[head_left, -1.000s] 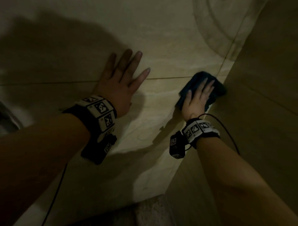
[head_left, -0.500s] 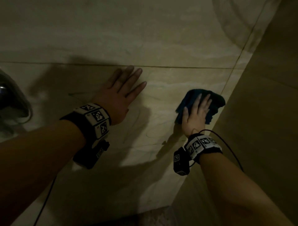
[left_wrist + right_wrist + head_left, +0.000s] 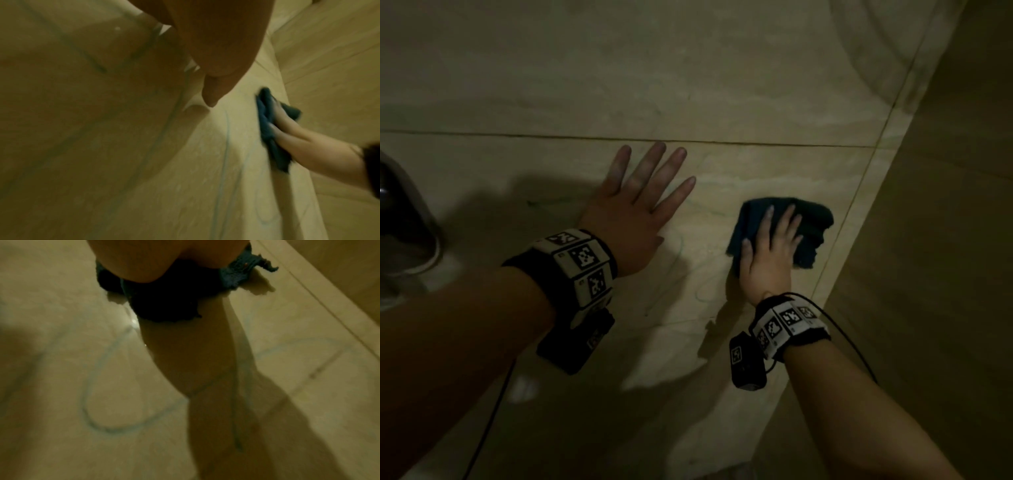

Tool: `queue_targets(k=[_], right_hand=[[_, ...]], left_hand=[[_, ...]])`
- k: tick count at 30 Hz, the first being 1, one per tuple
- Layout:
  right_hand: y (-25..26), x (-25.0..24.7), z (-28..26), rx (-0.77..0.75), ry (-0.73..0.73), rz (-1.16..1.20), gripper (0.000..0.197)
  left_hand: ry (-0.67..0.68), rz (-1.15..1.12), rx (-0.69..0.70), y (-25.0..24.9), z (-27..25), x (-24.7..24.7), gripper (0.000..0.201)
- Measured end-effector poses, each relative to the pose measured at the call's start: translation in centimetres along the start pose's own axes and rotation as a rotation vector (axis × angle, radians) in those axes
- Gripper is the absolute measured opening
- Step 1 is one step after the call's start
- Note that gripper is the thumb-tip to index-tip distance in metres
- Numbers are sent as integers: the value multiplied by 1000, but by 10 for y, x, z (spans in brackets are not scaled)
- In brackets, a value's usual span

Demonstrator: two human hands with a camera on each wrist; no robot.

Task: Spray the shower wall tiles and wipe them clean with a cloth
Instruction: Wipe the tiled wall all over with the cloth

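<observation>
Wristbands (image 3: 582, 263) nearest, carrying square black-and-white coded markers; no readable words, brands or labels anywhere.

Left hand (image 3: 633, 219) lying flat on the tiles (image 3: 722, 85), fingers straight and spread, gripping nothing, bracing.

Right hand (image 3: 770, 253) pressing the cloth (image 3: 808, 226) against the tiles with straight fingers, not curling round it. Cloth dark blue, bunched, sitting just beside the corner joint (image 3: 859, 192), below the horizontal grout line (image 3: 722, 141).

Compared with a second ago: cloth shifting downward, away from the grout line it was touching; left hand likewise sitting lower. Reading as a downward wipe stroke in progress.

Faint blue-green curved streaks (image 3: 98, 423) remaining on the tile below the cloth, so wiping judged unfinished.

Dark rounded fixture (image 3: 404, 219) at far left, unclear.
</observation>
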State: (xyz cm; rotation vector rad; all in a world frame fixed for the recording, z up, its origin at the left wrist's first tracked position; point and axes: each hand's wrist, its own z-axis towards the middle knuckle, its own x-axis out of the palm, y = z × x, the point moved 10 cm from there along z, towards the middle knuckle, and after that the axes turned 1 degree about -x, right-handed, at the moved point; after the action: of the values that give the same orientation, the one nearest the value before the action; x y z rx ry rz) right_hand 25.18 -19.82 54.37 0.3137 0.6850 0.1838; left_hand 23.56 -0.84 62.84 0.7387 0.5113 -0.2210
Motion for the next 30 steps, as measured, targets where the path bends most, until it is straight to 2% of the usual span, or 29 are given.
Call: queue_targets(k=[3, 8, 12, 15, 18, 23, 26, 30], right_hand=[[39, -21, 30, -67, -28, -11, 57], [76, -39, 53, -93, -89, -25, 57], [73, -21, 33, -178, -49, -129, 59], [71, 13, -6, -253, 68, -237, 56], [66, 34, -31, -228, 130, -259, 57], [74, 29, -26, -202, 67, -195, 60], [92, 13, -8, -122, 24, -105, 59], [125, -20, 35, -65, -41, -35, 59]], left_hand=[[72, 28, -28, 11, 5, -4, 104], [51, -21, -16, 32, -1, -11, 105], [106, 33, 13, 37, -13, -9, 105], [75, -16, 4, 40, -28, -10, 107], [118, 18, -19, 44, -44, -6, 108], [60, 27, -102, 66, -63, -16, 113], [-12, 18, -132, 85, -64, -29, 109], [-34, 38, -134, 109, -61, -39, 105]])
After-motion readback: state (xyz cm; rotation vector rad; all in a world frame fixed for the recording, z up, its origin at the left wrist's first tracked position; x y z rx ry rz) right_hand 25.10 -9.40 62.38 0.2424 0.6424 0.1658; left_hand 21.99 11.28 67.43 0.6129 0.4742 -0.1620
